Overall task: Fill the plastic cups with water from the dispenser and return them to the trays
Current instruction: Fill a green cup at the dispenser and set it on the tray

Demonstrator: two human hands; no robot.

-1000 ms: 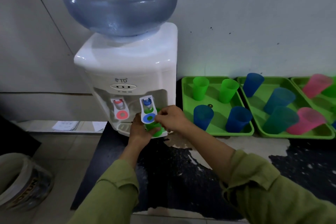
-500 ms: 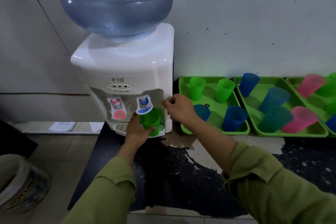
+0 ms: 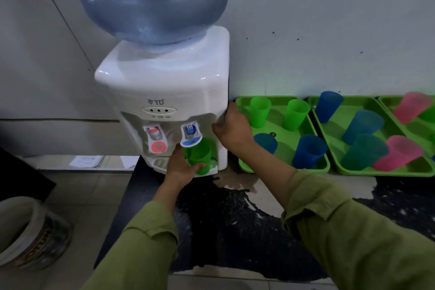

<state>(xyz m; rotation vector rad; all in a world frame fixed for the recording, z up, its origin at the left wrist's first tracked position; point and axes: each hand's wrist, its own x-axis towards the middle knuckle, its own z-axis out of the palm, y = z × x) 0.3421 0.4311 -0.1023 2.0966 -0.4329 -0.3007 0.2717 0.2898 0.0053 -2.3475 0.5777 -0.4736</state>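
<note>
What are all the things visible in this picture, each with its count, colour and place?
table: 1, black, worn
water dispenser: 1, white, on the table's left end
water bottle: 1, blue, upside down on the dispenser
red tap: 1, dispenser front, left
blue tap: 1, dispenser front, right
green cup: 1, under the blue tap
trays: 3, green, in a row right of the dispenser
tray cups: 2 green, 4 blue, 1 teal, 2 pink; more cut off at right
bucket: 1, pale, floor, lower left
papers: white, floor beyond the table
left hand: holds the green cup
right hand: at the dispenser's right side, holding nothing
</note>
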